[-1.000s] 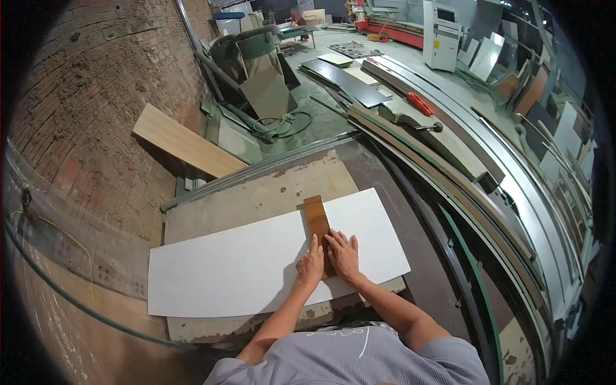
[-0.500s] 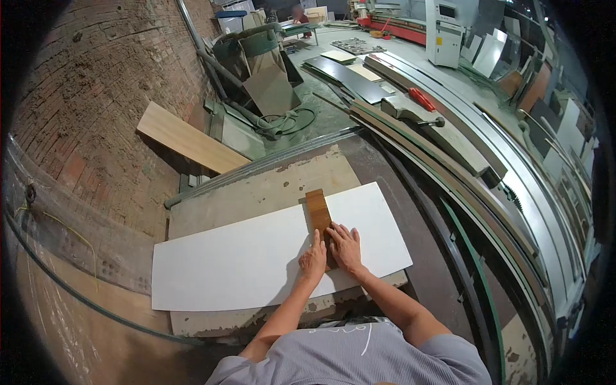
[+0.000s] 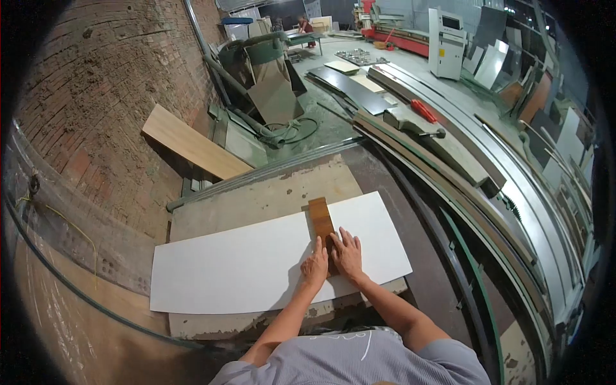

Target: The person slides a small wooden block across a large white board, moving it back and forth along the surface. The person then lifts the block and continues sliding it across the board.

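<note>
A long white panel (image 3: 244,266) lies flat across a worn work table (image 3: 269,196). A narrow brown wooden block (image 3: 320,219) lies crosswise on the panel near its right end. My left hand (image 3: 315,264) presses flat on the panel, against the block's left side at its near end. Over the block's near end and right side rests my right hand (image 3: 347,253), fingers spread. Neither hand grips anything.
A brick wall (image 3: 102,109) stands to the left, a tan board (image 3: 192,142) leaning at its base. Long saw rails (image 3: 462,192) run along the right. Dark panels (image 3: 353,83) and a white machine (image 3: 446,42) stand further back. A person (image 3: 303,24) is far off.
The view shifted slightly. Both hands stay pressed at the block's near end; block and panel have hardly moved.
</note>
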The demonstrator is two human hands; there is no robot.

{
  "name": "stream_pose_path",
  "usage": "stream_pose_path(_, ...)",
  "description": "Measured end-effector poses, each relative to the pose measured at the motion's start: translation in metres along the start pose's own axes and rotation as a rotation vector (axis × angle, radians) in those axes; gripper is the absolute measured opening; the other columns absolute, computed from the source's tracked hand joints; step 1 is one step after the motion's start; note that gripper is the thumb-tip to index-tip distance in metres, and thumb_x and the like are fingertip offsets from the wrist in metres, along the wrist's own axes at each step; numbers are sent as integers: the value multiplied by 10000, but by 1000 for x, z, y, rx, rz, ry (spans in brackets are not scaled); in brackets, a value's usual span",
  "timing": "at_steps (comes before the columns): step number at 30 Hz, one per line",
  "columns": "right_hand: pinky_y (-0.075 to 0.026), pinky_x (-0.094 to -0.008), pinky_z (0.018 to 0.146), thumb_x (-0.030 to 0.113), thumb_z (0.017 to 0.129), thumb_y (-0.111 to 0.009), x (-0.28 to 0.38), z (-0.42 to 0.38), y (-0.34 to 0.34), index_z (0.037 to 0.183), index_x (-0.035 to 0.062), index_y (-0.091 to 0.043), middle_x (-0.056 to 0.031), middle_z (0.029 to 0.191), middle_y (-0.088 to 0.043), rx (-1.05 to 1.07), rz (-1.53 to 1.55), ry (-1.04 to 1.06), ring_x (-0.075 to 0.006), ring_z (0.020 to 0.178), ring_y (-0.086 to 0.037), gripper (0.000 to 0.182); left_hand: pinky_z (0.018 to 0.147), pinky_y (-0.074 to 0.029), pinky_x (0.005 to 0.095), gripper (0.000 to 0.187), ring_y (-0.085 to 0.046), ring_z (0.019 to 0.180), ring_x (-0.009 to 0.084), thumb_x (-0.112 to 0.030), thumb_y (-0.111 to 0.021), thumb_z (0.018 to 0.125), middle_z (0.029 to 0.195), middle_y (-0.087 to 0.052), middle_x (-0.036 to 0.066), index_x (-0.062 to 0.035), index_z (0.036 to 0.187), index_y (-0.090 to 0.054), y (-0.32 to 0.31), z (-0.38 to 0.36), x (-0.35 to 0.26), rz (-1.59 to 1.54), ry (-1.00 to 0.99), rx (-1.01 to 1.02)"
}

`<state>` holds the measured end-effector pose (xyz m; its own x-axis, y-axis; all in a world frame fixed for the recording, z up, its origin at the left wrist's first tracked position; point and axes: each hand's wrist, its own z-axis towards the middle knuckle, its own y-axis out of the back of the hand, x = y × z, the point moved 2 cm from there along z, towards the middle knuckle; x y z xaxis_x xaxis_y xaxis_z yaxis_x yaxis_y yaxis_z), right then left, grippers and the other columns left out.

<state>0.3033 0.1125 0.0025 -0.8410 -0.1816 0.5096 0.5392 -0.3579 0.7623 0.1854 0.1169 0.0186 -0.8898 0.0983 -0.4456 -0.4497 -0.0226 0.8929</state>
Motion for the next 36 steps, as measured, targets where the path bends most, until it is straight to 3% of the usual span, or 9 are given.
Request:
stream_pose_path(11,-217,-501,1051,231,829,-522,0,2,-4,1284,159,-457,-156,1368,-376,-19,-41,-23,-328,1266,-346,466,600,-494,477,458,-628,665,376,-306,-377,942,750,-636,215,-116,1357,-338,2,1,-1,27,8,21)
stream_pose_path(17,-164,-512,1069,314,868,-437,1,8,-2,1308,168,-433,-155,1376,-373,62,-52,-48,-341,1297,-296,464,620,-504,476,469,-632,677,379,-321,-362,945,763,-645,206,-130,1371,-311,-4,8,3,49,8,15)
stream_pose_path(29,-129,-506,1085,318,878,-434,11,-24,4,1343,179,-385,-138,1394,-342,105,-88,-75,-330,1320,-256,489,665,-495,494,497,-631,720,394,-315,-365,943,786,-644,222,-110,1386,-274,1,-23,5,55,38,139)
stream_pose_path(36,-128,-497,1088,310,877,-438,14,-22,7,1337,188,-390,-134,1394,-344,104,-87,-82,-328,1319,-258,478,656,-498,484,490,-630,711,393,-311,-368,946,794,-642,225,-100,1380,-289,3,-23,3,15,28,87)
